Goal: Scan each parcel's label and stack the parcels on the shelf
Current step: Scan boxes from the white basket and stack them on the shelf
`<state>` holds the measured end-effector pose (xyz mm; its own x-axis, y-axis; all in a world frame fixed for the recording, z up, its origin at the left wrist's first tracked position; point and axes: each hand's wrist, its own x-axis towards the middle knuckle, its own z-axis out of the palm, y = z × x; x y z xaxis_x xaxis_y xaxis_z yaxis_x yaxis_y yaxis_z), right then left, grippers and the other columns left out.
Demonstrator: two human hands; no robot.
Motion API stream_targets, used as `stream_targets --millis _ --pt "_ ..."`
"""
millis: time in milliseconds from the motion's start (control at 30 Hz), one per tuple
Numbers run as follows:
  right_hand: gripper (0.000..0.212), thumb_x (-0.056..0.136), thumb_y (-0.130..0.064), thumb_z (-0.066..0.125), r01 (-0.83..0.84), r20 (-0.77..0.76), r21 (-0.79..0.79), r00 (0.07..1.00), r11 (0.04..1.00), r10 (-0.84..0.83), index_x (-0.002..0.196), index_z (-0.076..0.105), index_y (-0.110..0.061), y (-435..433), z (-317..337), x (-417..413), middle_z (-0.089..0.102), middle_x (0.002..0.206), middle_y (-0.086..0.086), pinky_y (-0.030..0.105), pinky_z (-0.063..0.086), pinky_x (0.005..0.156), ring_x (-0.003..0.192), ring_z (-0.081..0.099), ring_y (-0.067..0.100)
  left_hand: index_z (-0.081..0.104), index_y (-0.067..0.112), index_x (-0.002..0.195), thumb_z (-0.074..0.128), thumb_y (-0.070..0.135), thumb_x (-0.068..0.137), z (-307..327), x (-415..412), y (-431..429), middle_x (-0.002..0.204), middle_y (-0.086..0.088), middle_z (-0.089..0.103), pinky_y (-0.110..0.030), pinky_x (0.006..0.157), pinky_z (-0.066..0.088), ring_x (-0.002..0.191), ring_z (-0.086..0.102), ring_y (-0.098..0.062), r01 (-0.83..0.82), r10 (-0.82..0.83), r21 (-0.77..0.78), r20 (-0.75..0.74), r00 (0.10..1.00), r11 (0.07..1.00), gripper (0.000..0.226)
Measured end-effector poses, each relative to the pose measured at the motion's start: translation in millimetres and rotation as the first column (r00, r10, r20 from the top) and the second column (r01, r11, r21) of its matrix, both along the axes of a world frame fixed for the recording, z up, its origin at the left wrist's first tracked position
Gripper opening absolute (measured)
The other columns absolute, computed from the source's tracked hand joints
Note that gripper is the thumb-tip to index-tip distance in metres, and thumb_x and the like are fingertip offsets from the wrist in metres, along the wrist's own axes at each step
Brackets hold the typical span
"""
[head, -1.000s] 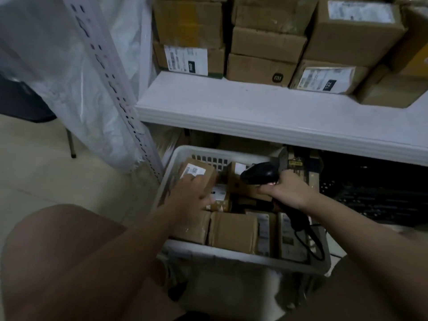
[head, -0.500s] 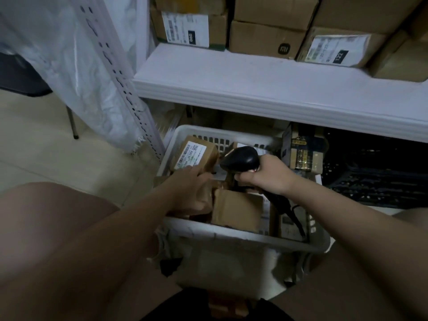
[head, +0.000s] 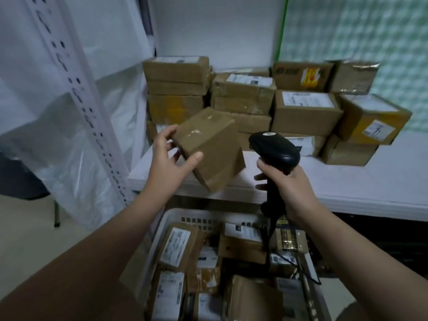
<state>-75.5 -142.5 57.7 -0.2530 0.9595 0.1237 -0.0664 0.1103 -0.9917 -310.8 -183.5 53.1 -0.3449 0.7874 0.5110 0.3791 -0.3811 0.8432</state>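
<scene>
My left hand [head: 170,159] grips a small brown cardboard parcel [head: 212,145], tilted, held in the air in front of the white shelf [head: 347,181]. No label shows on the faces turned to me. My right hand [head: 288,184] holds a black barcode scanner [head: 274,149] upright just right of the parcel, its head pointing left and away. Stacked brown parcels [head: 303,112] with white labels fill the back of the shelf. Below my arms, a white plastic basket [head: 196,218] holds several more labelled parcels.
A white perforated shelf upright [head: 76,93] slants down the left, with translucent plastic sheeting [head: 69,147] behind it. The scanner's cable [head: 301,272] hangs into the basket. Tiled floor [head: 27,239] lies at the left. A dark space opens under the shelf at right.
My left hand has lifted a parcel out of the basket up to shelf height. My right hand has raised the scanner beside it. The view has tilted upward.
</scene>
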Motion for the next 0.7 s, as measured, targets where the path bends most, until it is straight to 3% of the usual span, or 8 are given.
stream_targets --millis 67,167,333,367,433,533,633,700 --pt "0.022 0.088 -0.018 0.069 0.013 -0.055 -0.022 0.998 1.000 -0.014 0.109 0.065 -0.017 10 3 4 0.069 0.100 0.009 0.040 0.058 0.078 0.091 0.070 0.025 0.032 0.040 0.134 0.083 0.019 0.072 -6 -3 9 0.136 0.007 0.031 -0.030 0.106 0.041 0.129 0.037 -0.009 -0.015 0.023 0.024 -0.352 0.936 1.000 0.083" --pt "0.025 0.086 -0.022 0.071 0.008 -0.037 -0.092 0.999 0.996 -0.012 0.110 0.065 -0.020 19 -13 6 0.068 0.108 0.007 0.040 0.058 0.085 0.102 0.068 0.023 0.024 0.033 0.141 0.083 0.014 0.068 -28 4 25 0.141 -0.001 0.028 -0.053 0.108 0.036 0.132 0.032 -0.029 -0.026 0.023 0.008 -0.760 0.650 1.000 0.095" --pt "0.021 0.085 -0.022 0.073 0.022 -0.005 -0.149 1.000 0.989 -0.023 0.103 0.065 -0.027 29 -33 -4 0.067 0.109 0.001 0.036 0.055 0.090 0.109 0.062 0.019 0.030 0.024 0.144 0.079 0.019 0.074 -49 12 42 0.141 -0.007 0.034 -0.048 0.103 0.039 0.130 0.035 -0.029 0.056 -0.130 -0.117 -0.888 0.441 0.992 0.086" --pt "0.020 0.084 -0.022 0.073 0.029 -0.007 -0.146 1.000 0.989 -0.031 0.102 0.065 -0.028 33 -34 -5 0.068 0.108 0.001 0.036 0.054 0.090 0.108 0.062 0.020 0.031 0.024 0.146 0.077 0.027 0.077 -50 13 41 0.143 -0.007 0.035 -0.046 0.105 0.039 0.131 0.034 -0.025 0.044 -0.161 -0.159 -0.868 0.469 0.986 0.082" --pt "0.018 0.084 -0.026 0.073 0.036 0.002 -0.145 0.999 0.989 -0.036 0.099 0.065 -0.030 41 -35 -5 0.068 0.106 -0.002 0.035 0.052 0.090 0.108 0.063 0.022 0.029 0.024 0.148 0.068 0.038 0.085 -46 20 39 0.148 -0.003 0.030 -0.037 0.109 0.031 0.133 0.028 -0.015 -0.010 -0.158 -0.222 -0.725 0.670 0.975 0.075" --pt "0.016 0.083 -0.030 0.074 0.041 0.029 -0.152 0.999 0.988 -0.037 0.095 0.065 -0.033 52 -36 -6 0.068 0.106 -0.004 0.042 0.046 0.102 0.111 0.061 0.021 0.028 0.022 0.147 0.049 0.051 0.092 -43 26 48 0.145 -0.004 0.030 -0.037 0.109 0.033 0.131 0.035 -0.016 -0.194 0.096 -0.300 -0.312 0.945 0.934 0.066" --pt "0.016 0.086 -0.028 0.070 0.016 -0.006 -0.218 1.000 0.976 -0.018 0.100 0.065 -0.027 61 -33 -12 0.067 0.103 -0.003 0.042 0.044 0.103 0.109 0.059 0.020 0.027 0.024 0.145 0.041 0.078 0.078 -46 28 56 0.140 -0.005 0.043 -0.042 0.099 0.047 0.124 0.050 -0.024 -0.019 0.100 -0.559 0.114 0.988 0.829 0.086" --pt "0.021 0.087 -0.026 0.068 -0.036 -0.053 -0.275 0.998 0.961 0.022 0.107 0.064 -0.019 63 -31 -17 0.066 0.093 -0.005 0.035 0.047 0.091 0.096 0.059 0.016 0.029 0.026 0.144 0.044 0.063 0.089 -46 33 57 0.137 -0.004 0.052 -0.031 0.087 0.053 0.115 0.059 -0.023 0.176 0.050 -0.578 0.352 0.935 0.797 0.068"
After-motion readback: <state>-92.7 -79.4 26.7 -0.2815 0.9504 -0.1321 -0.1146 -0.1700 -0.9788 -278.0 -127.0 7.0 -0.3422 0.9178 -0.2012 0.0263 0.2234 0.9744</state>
